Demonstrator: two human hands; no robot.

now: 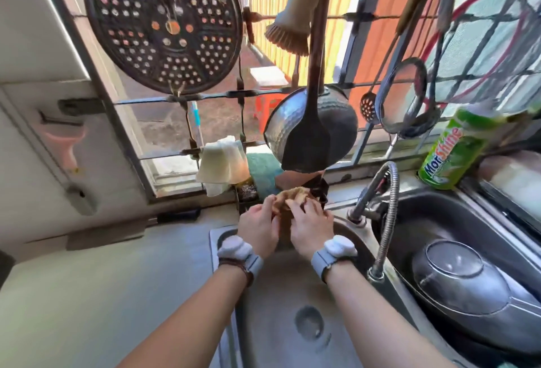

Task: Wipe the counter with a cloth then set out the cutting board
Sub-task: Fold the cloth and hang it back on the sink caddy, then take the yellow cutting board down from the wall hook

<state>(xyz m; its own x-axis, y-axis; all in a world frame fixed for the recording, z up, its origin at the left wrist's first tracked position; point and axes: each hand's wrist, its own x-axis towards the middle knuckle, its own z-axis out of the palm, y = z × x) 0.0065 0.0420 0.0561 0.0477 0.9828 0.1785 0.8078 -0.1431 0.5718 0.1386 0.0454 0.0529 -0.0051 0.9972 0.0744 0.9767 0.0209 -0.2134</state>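
A crumpled tan cloth [292, 196] is bunched between both of my hands at the back edge of the left sink basin [281, 303]. My left hand [257, 225] grips its left side and my right hand [311, 225] grips its right side, fingers curled into the fabric. The grey counter [102, 294] spreads out to the left of the sink. I see no cutting board that I can identify in this view.
A flexible metal faucet [386, 215] arches between the two basins. The right basin holds an upturned steel bowl [459, 277]. A green dish soap bottle [450, 148] stands on the sill. A perforated steamer plate [164, 22], brush, pan and strainers hang on the window grille.
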